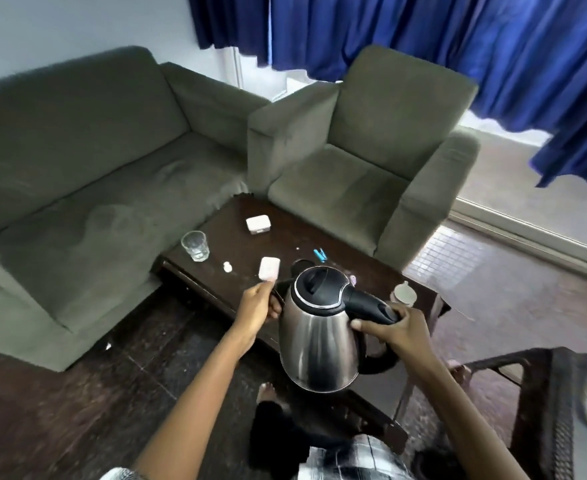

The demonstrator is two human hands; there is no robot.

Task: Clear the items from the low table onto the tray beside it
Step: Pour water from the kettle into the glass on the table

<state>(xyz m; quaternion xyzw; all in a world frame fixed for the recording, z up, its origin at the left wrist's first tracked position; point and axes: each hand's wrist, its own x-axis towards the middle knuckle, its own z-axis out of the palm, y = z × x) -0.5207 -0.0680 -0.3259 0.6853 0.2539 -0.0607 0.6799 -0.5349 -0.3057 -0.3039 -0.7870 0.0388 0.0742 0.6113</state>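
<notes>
- Head view: your right hand (pixel 403 327) curls tight round the black handle of the steel kettle (pixel 320 341), which hangs in the air over the near edge of the low table (pixel 285 233).
- Your left hand (pixel 255 306) pinches the lower end of a small pale case (pixel 269 268), held upright over the tabletop.
- On the table sit a clear glass (pixel 195 245), a white box (pixel 258 224), a blue clip (pixel 320 254) and, just beyond your right hand, a small white cup (pixel 404 293).

1. Shiny steel kettle (pixel 320 341), black-handled, hung upright over the dark low table's (pixel 295 230) near edge.
2. Small pale rectangular case (pixel 268 268) was held aloft, tilted.
3. Clear glass tumbler (pixel 195 245) stood upright at left.
4. White square box (pixel 258 224) lay farther back.
</notes>
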